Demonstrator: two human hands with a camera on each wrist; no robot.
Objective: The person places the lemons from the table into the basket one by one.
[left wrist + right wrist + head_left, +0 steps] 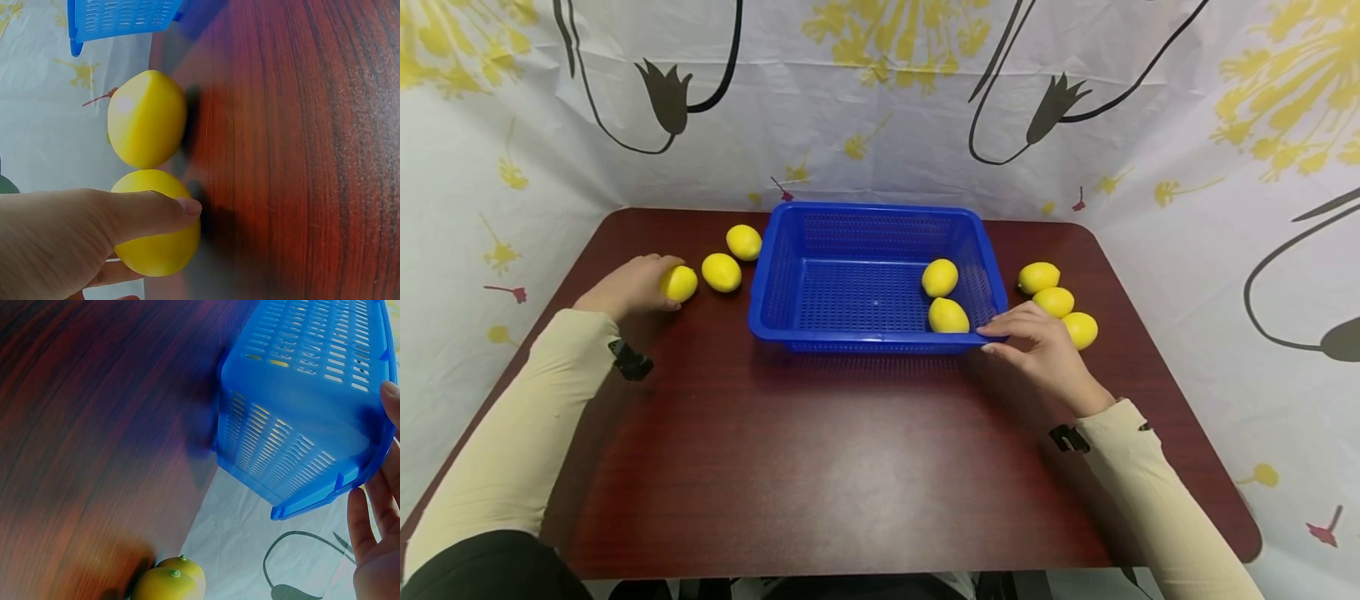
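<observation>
At the left of the table, my left hand point(632, 287) grips a yellow lemon point(680, 284). The left wrist view shows the thumb across the near side of that lemon point(156, 259), with other fingers partly hidden behind it. Close to it lies a second lemon point(722, 272), and a third lemon point(744, 242) sits by the basket's left side. My right hand point(1037, 346) holds the front right corner of the blue plastic basket point(880, 338), thumb and fingers at its rim. Inside the basket, at the right, are two lemons, one farther back point(940, 277) and one nearer point(948, 316).
Right of the basket, three lemons lie in a row: a back lemon point(1039, 277), a middle lemon point(1054, 302) and a front lemon point(1081, 331). A patterned white sheet point(910, 150) surrounds the dark red wooden table point(850, 467) at the back and sides.
</observation>
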